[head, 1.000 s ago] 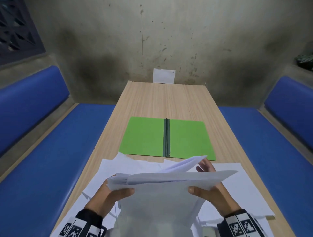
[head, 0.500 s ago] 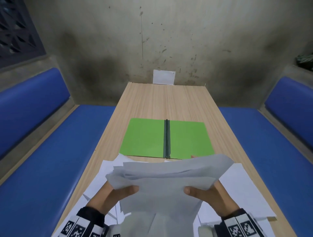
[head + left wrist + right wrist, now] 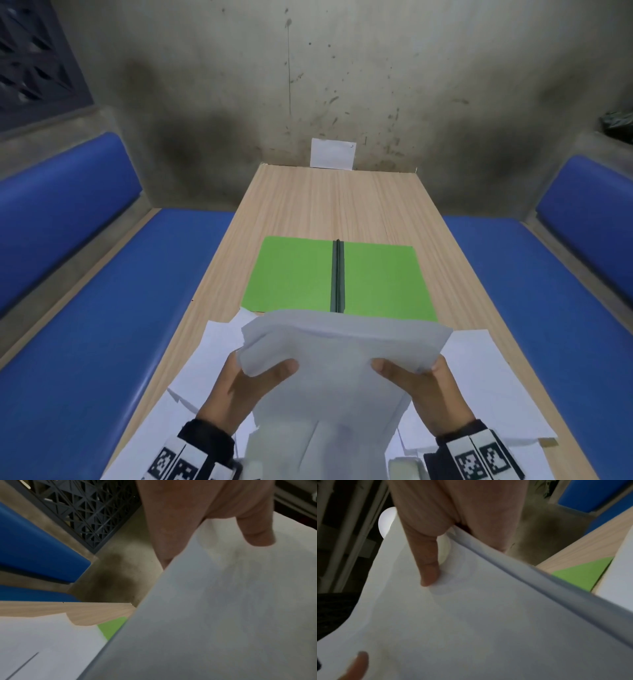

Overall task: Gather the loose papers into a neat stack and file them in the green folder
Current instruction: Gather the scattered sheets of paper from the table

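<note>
I hold a bundle of white papers [image 3: 342, 356] upright above the near end of the table. My left hand [image 3: 253, 377] grips its left edge, thumb in front. My right hand [image 3: 414, 377] grips the right edge the same way. The wrist views show each thumb pressed on the papers [image 3: 223, 601] [image 3: 471, 615], with the other fingers hidden behind. More loose sheets [image 3: 479, 383] lie spread on the table under my hands. The green folder [image 3: 294, 277] lies open flat mid-table, dark spine in the centre, its near edge partly hidden by the bundle.
The wooden table [image 3: 335, 202] runs away from me to a stained concrete wall, where a small white card [image 3: 332, 153] leans. Blue padded benches [image 3: 102, 325] [image 3: 534, 291] flank both long sides. A dark lattice grille [image 3: 30, 58] sits at the upper left.
The bundle has tipped from nearly edge-on to upright facing me, and the sheets have drawn together. Both hands stayed on its side edges.
</note>
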A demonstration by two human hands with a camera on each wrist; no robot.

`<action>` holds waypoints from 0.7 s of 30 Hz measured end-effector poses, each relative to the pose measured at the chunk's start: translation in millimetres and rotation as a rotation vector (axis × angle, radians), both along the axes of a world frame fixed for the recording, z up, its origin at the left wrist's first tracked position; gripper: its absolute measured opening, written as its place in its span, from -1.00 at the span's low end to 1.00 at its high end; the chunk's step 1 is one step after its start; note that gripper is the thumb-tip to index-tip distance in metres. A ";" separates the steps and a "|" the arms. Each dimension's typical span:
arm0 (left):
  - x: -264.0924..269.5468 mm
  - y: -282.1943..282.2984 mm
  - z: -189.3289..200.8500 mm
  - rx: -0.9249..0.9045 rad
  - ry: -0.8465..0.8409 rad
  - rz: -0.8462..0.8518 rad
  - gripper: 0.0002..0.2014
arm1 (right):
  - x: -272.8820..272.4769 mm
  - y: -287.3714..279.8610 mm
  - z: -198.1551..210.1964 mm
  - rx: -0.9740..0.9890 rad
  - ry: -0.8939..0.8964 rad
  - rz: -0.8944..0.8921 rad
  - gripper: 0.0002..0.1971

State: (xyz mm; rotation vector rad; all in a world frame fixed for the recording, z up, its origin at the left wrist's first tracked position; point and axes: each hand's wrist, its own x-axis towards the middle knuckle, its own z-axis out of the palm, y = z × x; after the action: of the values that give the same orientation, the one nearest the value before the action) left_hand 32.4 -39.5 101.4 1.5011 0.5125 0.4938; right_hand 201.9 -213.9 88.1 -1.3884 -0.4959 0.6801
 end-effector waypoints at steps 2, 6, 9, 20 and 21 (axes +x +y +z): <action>2.3 -0.5 7.1 -0.024 -0.063 0.039 -0.75 | -0.6 -1.4 4.8 0.038 -0.036 0.011 -0.55; 7.8 4.4 12.3 0.002 -0.224 0.184 -0.30 | 1.1 -2.1 14.3 0.140 -0.085 -0.039 -0.56; 17.6 7.2 12.0 -0.019 -0.296 0.356 -0.47 | 1.2 3.5 18.3 0.131 -0.124 -0.094 -0.25; 13.4 17.8 -27.8 -0.002 -0.196 0.191 -0.16 | 7.7 1.8 -8.3 0.090 -0.078 -0.141 -0.31; 10.6 19.4 -34.3 -0.012 -0.156 0.148 -0.13 | 8.7 -0.8 -17.2 0.063 -0.069 -0.103 -0.24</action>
State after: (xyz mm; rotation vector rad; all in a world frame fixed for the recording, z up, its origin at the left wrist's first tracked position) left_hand 42.9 -20.1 67.2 1.4058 0.5049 0.7168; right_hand 210.7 -214.7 70.9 -1.3714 -0.4927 0.5308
